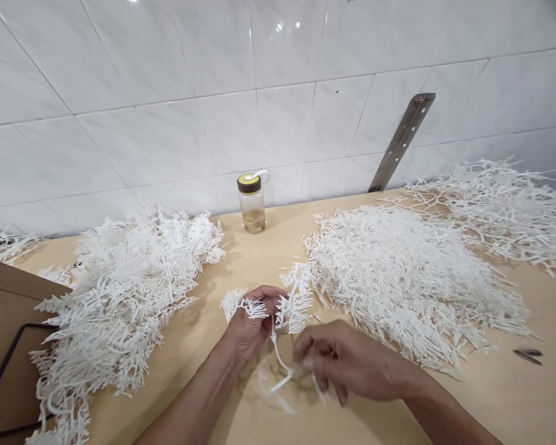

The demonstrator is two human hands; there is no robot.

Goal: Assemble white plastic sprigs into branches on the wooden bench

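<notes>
Currently, a tan table [278, 250] is backed by a tiled wall [222, 136]; some liquid [254, 221] is contained in a lidded bottle [251, 199]. Between two white piles [408, 272], a white sprig [296, 306] is pinched in the left hand [252, 330]; the right hand [343, 358] is blurred, so its grip cannot be told.

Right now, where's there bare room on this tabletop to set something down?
The tabletop is bare between the yellow-lidded bottle and your left hand, and right of your right forearm, nearer you than the small dark object. It's crowded at the left sprig heap, right sprig heap and far-right branch pile.
</notes>
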